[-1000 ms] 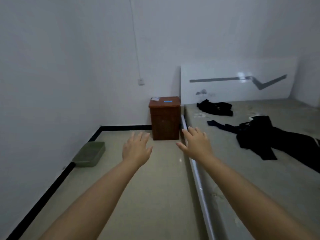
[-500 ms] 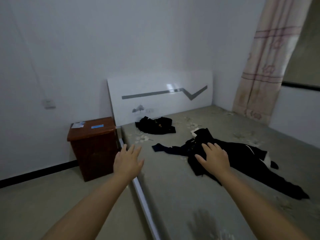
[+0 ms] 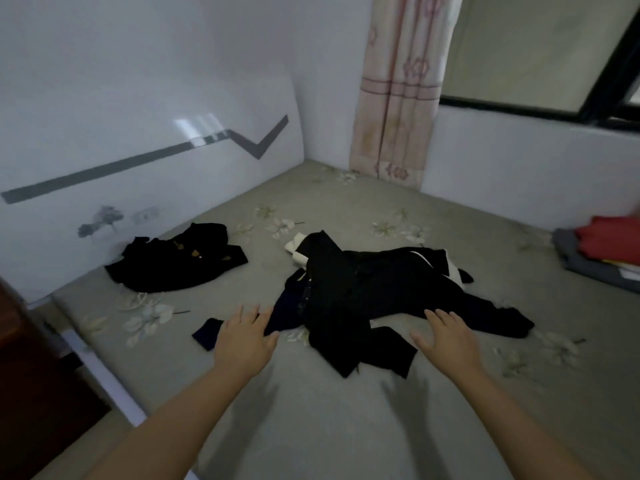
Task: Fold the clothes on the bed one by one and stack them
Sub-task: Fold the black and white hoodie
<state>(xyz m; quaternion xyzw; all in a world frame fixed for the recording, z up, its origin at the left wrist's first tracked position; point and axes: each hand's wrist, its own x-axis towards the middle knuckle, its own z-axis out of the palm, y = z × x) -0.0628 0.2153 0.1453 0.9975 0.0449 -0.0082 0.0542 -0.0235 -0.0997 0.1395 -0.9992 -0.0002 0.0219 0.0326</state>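
Observation:
A heap of black clothes point(image 3: 381, 289) lies crumpled in the middle of the grey flowered bed point(image 3: 311, 427), with a dark navy piece point(image 3: 207, 332) sticking out at its left. A second, smaller black garment point(image 3: 176, 261) lies near the headboard. My left hand point(image 3: 244, 336) hovers with fingers spread over the navy piece. My right hand point(image 3: 446, 337) hovers open over the near edge of the heap. Neither hand grips any cloth.
A stack of folded clothes, red on grey point(image 3: 602, 251), sits at the bed's right edge. The white headboard point(image 3: 138, 140) stands behind, a pink curtain point(image 3: 398, 91) hangs in the corner, and a brown nightstand point(image 3: 20, 358) is at the left beside the bed.
The view has swung right from the floor and nightstand onto the bed. Both hands have moved forward over the black heap and stay open.

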